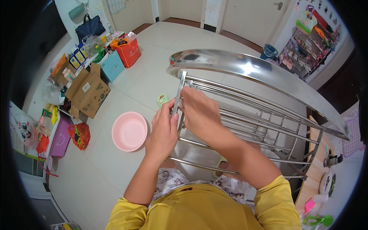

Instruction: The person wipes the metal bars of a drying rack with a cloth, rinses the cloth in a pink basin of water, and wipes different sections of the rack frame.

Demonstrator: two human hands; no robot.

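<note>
A shiny stainless-steel rack of rods [253, 122] stands tilted before me, with a broad curved metal band [218, 60] along its far side. My left hand [164, 129] grips the flat end bar [182, 80] at the rack's left, its thumb on the near face and its fingers around the outer edge. Against the inner side of that bar, my right hand [199, 107] is curled with bent fingers. Its fingertips are mostly hidden, and I cannot tell whether something small is pinched there.
A pink plastic basin [130, 131] sits on the tiled floor left of my hands, near a green slipper [163, 99]. Further left are an open cardboard box [90, 93], a red bag [130, 51] and a bag of grapes [79, 136]. A wooden tabletop [306, 191] lies right.
</note>
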